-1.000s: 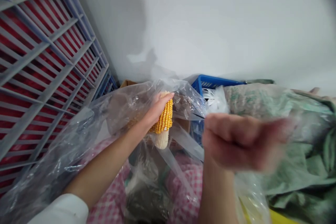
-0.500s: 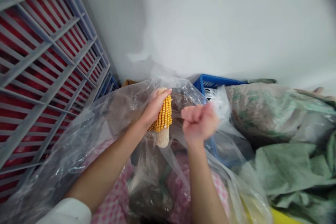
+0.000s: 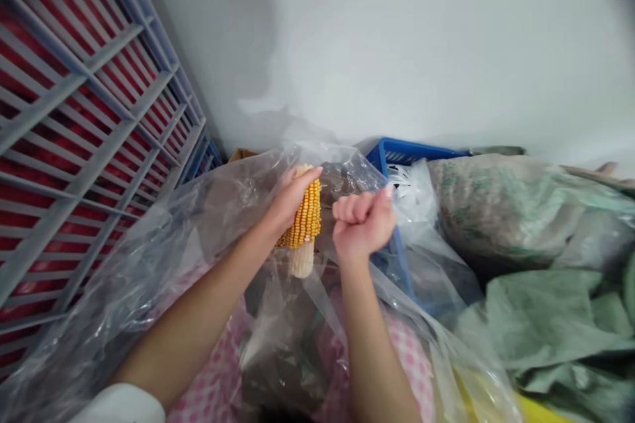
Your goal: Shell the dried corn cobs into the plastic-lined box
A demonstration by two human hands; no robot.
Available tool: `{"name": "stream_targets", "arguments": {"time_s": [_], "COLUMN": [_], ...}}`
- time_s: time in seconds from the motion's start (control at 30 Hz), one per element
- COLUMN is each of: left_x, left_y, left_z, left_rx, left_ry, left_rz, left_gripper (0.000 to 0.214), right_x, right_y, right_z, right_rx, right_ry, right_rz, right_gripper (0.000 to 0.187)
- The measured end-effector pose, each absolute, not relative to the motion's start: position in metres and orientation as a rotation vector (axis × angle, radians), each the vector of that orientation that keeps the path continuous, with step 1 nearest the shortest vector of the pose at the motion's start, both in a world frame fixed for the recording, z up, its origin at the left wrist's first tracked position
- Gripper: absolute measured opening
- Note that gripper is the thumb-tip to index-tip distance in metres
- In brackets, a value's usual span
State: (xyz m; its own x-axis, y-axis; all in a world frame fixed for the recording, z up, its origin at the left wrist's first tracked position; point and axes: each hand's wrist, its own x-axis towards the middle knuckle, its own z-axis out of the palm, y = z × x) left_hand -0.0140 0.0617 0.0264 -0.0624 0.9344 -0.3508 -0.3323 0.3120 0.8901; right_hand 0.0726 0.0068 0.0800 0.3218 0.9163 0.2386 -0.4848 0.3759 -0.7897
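Note:
My left hand [image 3: 286, 203] is wrapped round a corn cob [image 3: 306, 218], held upright over a big clear plastic bag [image 3: 163, 264]. The cob carries yellow kernels on its upper part and a bare pale stub at the bottom. My right hand [image 3: 362, 225] is curled into a loose fist right beside the cob, thumb up, a finger's width to its right. I cannot make out anything inside its fingers. The bag's open mouth spreads below and around both hands over a pink checked cloth [image 3: 218, 383].
A grey slatted crate [image 3: 84, 119] with red contents stands at the left. A blue basket [image 3: 401, 153] sits behind the bag against a white wall. Green woven sacks [image 3: 536, 258] are piled at the right. Something yellow [image 3: 536, 413] shows at the bottom right.
My right hand has come in from the right foreground, where it was blurred, to close beside the cob. The left hand with the cob has hardly moved.

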Motion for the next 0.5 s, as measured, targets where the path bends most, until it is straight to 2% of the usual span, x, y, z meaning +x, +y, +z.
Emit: {"name": "stream_targets", "arguments": {"time_s": [0.13,0.3,0.5], "left_x": [-0.014,-0.013,-0.006], "left_y": [0.062,0.063,0.06], "left_z": [0.028,0.028,0.032], "left_rx": [0.684,0.754,0.653], "left_ry": [1.141,1.154,1.144], "left_rz": [1.145,1.204,1.122], "left_gripper": [0.026,0.027,0.029], "right_x": [0.075,0.072,0.085], "right_y": [0.003,0.011,0.004], "right_z": [0.087,0.066,0.065], "right_rx": [-0.57,-0.608,-0.535], "right_ry": [-0.864,-0.677,-0.697], "right_rz": [0.871,1.107,1.065], "right_gripper": [0.059,0.057,0.058]}}
